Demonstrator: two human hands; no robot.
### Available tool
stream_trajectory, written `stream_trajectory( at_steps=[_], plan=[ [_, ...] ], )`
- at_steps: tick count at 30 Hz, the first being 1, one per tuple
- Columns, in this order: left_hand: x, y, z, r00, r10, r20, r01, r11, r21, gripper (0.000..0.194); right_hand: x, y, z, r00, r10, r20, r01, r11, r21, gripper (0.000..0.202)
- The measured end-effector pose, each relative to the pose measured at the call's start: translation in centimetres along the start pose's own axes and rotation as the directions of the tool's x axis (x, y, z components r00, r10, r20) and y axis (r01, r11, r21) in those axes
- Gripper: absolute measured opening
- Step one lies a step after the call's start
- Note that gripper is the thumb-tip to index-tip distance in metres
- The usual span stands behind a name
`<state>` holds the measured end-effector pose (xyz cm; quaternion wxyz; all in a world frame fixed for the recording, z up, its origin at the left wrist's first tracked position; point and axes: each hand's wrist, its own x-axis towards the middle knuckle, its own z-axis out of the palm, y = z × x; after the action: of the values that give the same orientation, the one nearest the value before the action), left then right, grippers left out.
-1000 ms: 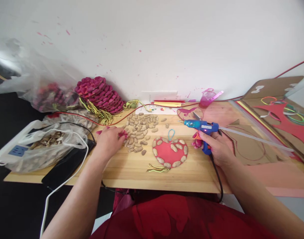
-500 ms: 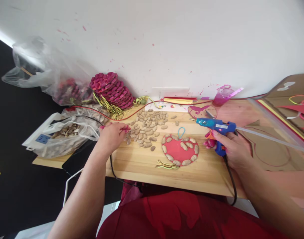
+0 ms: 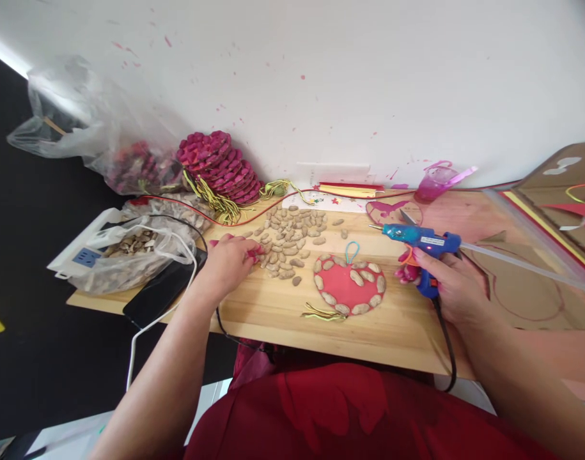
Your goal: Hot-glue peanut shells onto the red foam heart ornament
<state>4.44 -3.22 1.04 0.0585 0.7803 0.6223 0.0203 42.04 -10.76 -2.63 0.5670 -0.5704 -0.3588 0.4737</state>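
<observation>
"Where are the two hands?"
"Right of the red apple (image 3: 344,287), which lies on the worktop (image 3: 273,313), the right hand (image 3: 449,281) is wrapped around a glue gun (image 3: 419,238), perhaps held high to spare the wood. Left of the apple, the left hand (image 3: 227,265) has narrow fingers at loose peanuts (image 3: 291,251), placed for easy reach, I suppose. If it holds one, I cannot tell."
"Any obstacle?"
"Maybe the black cord (image 3: 446,337), right of the apple."
</observation>
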Motion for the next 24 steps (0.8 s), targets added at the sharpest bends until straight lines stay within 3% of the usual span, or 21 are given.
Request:
stream_trajectory(
  at_steps=[5,10,16,21,24],
  plan=[
    [-0.3,-0.2,0.0,1.0,0.003,-0.005,-0.003,0.999,-0.051,0.041,0.2,0.3,-0.2,1.0,-0.01,0.003,0.01,1.0,-0.005,0.041],
    [-0.5,-0.5,0.4,0.997,-0.045,-0.064,0.039,0.995,-0.092,0.028,0.2,0.2,-0.1,1.0,0.003,0.0,-0.003,1.0,0.016,0.04],
    [-0.5,-0.2,0.2,0.999,-0.016,-0.034,0.014,0.999,-0.044,0.031,-0.1,-0.2,0.4,1.0,-0.011,0.023,0.01,0.999,0.033,0.041],
    [0.1,1.7,0.7,0.99,0.067,-0.122,-0.077,0.994,-0.079,0.024,-0.1,-0.1,0.3,1.0,-0.01,0.018,0.01,1.0,0.018,0.043],
    [0.7,3.4,1.0,0.983,0.142,-0.12,-0.153,0.985,-0.086,0.022,0.0,-0.1,0.3,1.0,-0.016,0.021,0.016,1.0,0.016,0.044]
  ],
)
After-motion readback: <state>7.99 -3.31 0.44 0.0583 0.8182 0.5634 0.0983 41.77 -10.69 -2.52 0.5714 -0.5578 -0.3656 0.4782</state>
